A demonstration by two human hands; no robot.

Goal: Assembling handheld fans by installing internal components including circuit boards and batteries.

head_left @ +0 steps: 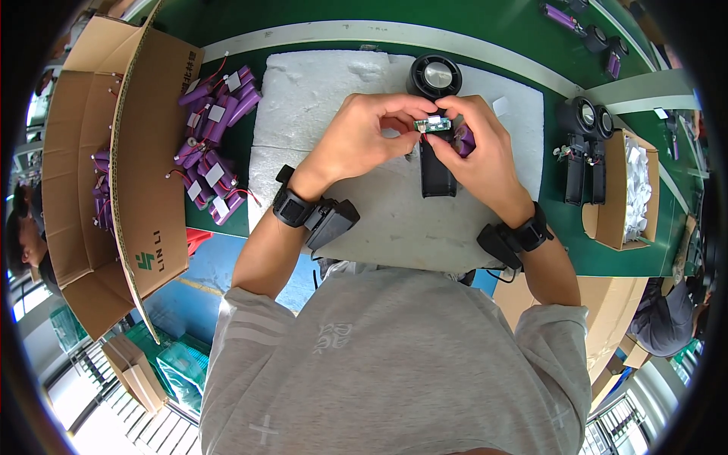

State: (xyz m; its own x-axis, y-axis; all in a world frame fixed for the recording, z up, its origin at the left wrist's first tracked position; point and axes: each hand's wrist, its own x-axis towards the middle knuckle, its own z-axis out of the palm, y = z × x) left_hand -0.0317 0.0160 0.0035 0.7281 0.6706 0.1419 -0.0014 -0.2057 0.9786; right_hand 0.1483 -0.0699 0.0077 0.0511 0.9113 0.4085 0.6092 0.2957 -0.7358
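- White foam [303,95] lies on our green bench [576,250].
- Our left hand [368,136] pinches the circuit board [433,123] above the black casing [437,178].
- Our right hand [485,140] half curls by a purple battery [465,140], thumb near the board; its grip we cannot tell.

Bright, diffuse illumination; the foam board [318,91] grades from white to grey toward its near edge. Glare bleaches the background behind the railing [152,415]. Fisheye distortion bows the pale strip [341,30] within a black rim. Fine detail on the circuit board [433,125] is unresolved.
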